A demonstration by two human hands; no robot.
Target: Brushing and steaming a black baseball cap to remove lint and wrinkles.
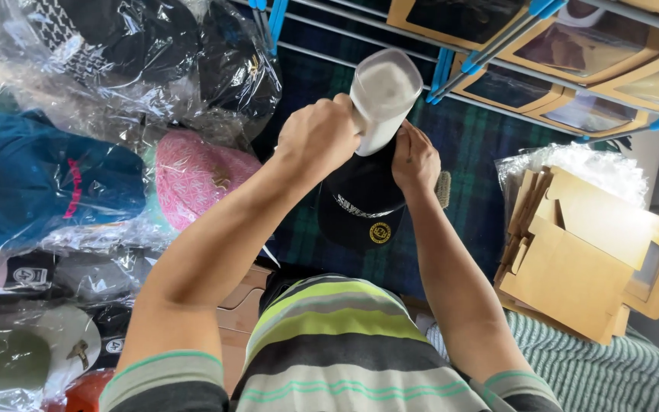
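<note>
While the left hand (318,137) wraps a clenched grip around the white form (381,95), the right hand (415,162) pinches the black cap (361,202) just below it. Bagged caps (78,175) lie left of the grip, cardboard boxes (581,259) well right.

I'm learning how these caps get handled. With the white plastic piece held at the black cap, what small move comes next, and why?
Probably ease the white plastic insert down into the black cap. The left hand has its grip around the insert, directly above the cap, while the right hand steadies the cap's crown.
</note>
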